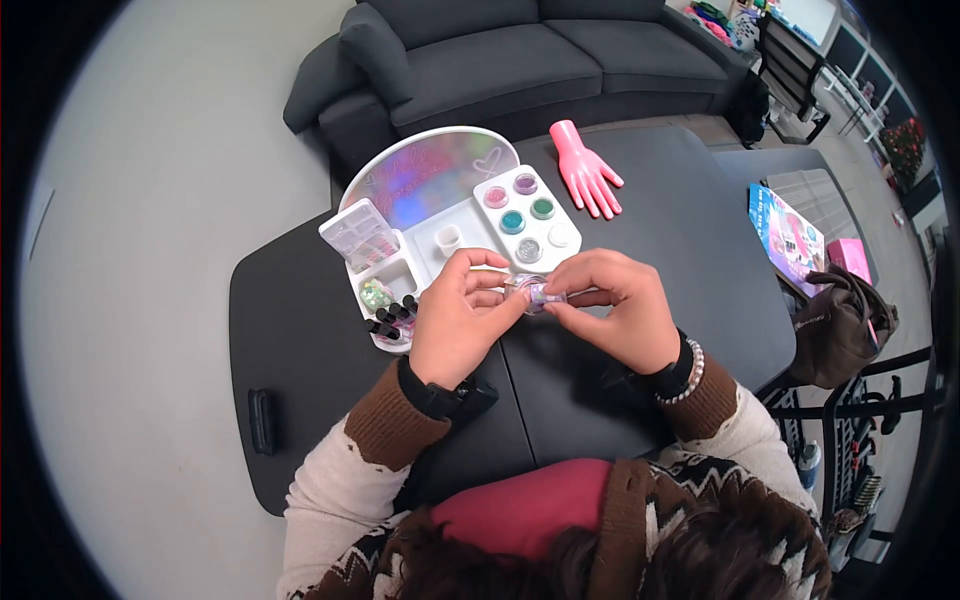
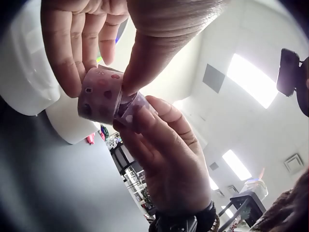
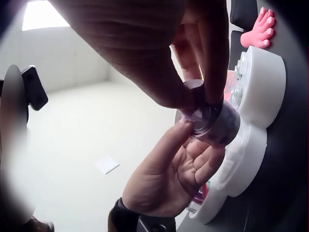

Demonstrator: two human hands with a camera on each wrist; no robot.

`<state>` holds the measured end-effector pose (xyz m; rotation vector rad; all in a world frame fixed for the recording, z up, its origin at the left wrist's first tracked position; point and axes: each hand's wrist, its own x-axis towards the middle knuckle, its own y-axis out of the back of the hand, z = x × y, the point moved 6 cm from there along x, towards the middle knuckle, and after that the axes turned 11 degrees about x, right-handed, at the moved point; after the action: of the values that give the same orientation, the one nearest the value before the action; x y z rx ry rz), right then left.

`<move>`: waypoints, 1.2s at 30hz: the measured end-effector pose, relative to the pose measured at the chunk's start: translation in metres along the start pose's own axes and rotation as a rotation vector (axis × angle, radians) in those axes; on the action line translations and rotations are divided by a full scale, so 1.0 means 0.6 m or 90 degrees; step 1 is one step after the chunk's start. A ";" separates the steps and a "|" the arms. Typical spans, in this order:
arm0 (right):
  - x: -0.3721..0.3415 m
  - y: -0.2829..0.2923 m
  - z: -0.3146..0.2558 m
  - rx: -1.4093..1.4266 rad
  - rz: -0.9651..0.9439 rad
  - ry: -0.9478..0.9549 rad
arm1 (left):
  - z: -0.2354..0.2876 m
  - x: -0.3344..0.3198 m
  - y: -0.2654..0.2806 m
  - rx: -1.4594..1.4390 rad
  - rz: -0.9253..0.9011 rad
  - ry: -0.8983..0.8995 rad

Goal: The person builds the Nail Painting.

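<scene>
In the head view both hands meet in front of the white tray [image 1: 425,262]. My left hand [image 1: 460,315] grips a small translucent roll with printed shapes [image 2: 99,96], fingers on one side and thumb at its edge. My right hand [image 1: 620,305] pinches a purplish strip or part [image 2: 134,112] at the roll's open side; whether it is joined to the roll, I cannot tell. The right wrist view shows the right fingers [image 3: 205,82] over the roll [image 3: 222,125], partly hiding it, with the left palm [image 3: 169,176] below.
Beyond the hands a white palette [image 1: 495,225] carries several glitter pots. Small black-capped bottles [image 1: 385,328] stand at the tray's left. A pink model hand [image 1: 587,172] lies farther back, a black case [image 1: 262,422] on the left, and a brown bag [image 1: 845,325] on the right.
</scene>
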<state>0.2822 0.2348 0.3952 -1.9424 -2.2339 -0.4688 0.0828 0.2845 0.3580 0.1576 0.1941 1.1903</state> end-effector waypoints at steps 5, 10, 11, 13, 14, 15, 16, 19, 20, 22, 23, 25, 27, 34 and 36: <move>-0.007 -0.008 -0.004 -0.071 0.035 0.002 | -0.013 0.005 0.000 -0.063 0.025 0.011; -0.010 -0.019 -0.009 -0.138 0.031 0.056 | -0.010 0.002 0.001 -0.044 0.026 0.003; -0.011 -0.022 -0.010 -0.179 0.030 0.074 | -0.012 0.002 0.000 -0.055 0.023 0.005; -0.012 -0.024 -0.011 -0.173 0.039 0.076 | -0.014 0.004 0.000 -0.042 0.014 0.019; -0.013 -0.023 -0.013 -0.168 0.051 0.078 | -0.016 0.004 0.000 -0.028 0.003 0.032; -0.013 -0.024 -0.016 -0.167 0.052 0.077 | -0.015 0.004 0.000 -0.027 0.002 0.033; -0.011 -0.020 -0.014 -0.126 0.075 0.033 | -0.013 0.003 -0.003 -0.043 -0.010 0.040; -0.009 -0.008 -0.001 -0.071 0.108 -0.031 | -0.012 0.003 -0.006 -0.068 -0.027 0.039; -0.009 -0.005 0.005 -0.056 0.116 -0.051 | -0.012 0.003 -0.007 -0.077 -0.029 0.032; -0.008 -0.003 0.008 -0.046 0.122 -0.042 | -0.010 0.002 -0.011 -0.098 -0.039 0.009; -0.008 -0.003 0.007 -0.036 0.126 -0.033 | -0.006 0.001 -0.012 -0.118 -0.048 -0.015; -0.009 -0.006 0.007 -0.029 0.127 -0.040 | 0.002 -0.001 -0.009 -0.110 -0.043 0.006; -0.008 -0.011 0.005 -0.020 0.124 -0.045 | 0.005 -0.004 -0.005 -0.103 -0.033 0.026; -0.011 -0.026 -0.002 -0.046 0.141 0.025 | 0.011 -0.009 -0.005 -0.080 -0.010 -0.016; -0.015 -0.021 0.001 -0.058 0.153 0.040 | 0.008 -0.008 -0.010 -0.070 -0.012 -0.024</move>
<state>0.2713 0.2253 0.3903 -2.1729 -1.9397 -0.5958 0.0873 0.2778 0.3615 0.0816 0.0962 1.1752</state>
